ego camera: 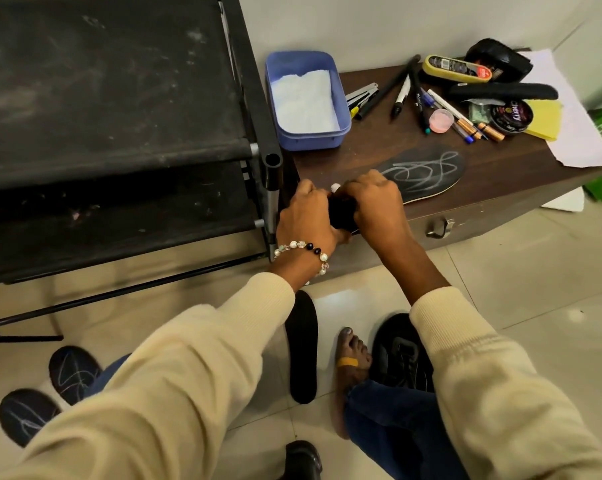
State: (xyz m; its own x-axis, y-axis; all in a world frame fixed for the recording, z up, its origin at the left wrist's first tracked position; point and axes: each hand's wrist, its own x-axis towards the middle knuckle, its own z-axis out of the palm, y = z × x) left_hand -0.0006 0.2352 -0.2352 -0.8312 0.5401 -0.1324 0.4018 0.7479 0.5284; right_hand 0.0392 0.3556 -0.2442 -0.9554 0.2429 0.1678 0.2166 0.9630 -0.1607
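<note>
Pale tiled floor (535, 289) fills my lower frame, with a black rack (112, 98) upper left and a brown table (493, 174) centre right. Its blue tub (313, 138) holds white paper (306, 98) (crumpled). Left hand (306, 216) and right hand (375, 202) clamp a black object (341, 211) at the table's front edge.

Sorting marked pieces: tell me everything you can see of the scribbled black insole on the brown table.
The black shoe insole lies flat near the front edge of the brown wooden table, broad end to the right. White looping scribbles cover its top; a pale rim lines its near edge. The right hand hides its other end.
</note>
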